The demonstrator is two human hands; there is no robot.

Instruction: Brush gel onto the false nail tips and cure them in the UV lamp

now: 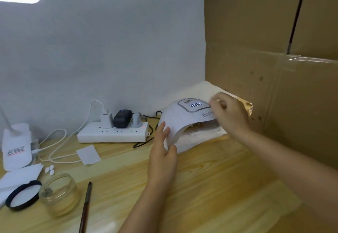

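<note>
The white UV lamp (pixel 182 119) stands at the back right of the wooden table, its display lit. My left hand (pixel 162 152) holds the lamp's left front edge, thumb below and fingers against its side. My right hand (pixel 228 113) hovers over the lamp's top right with loosely curled fingers near the display panel; what it touches is blurred. Three small white false nail tips (pixel 49 169) lie at the left. A clear glass gel jar (pixel 58 194) stands open beside its black-rimmed lid (pixel 22 198). A dark brush (pixel 86 207) lies on the table.
A white power strip (pixel 112 133) with several plugs and cables sits against the wall. A white pouch (pixel 16 146), white papers (pixel 20 176) and a small card (pixel 88 154) lie at the left. A large cardboard box (pixel 274 49) walls off the right side.
</note>
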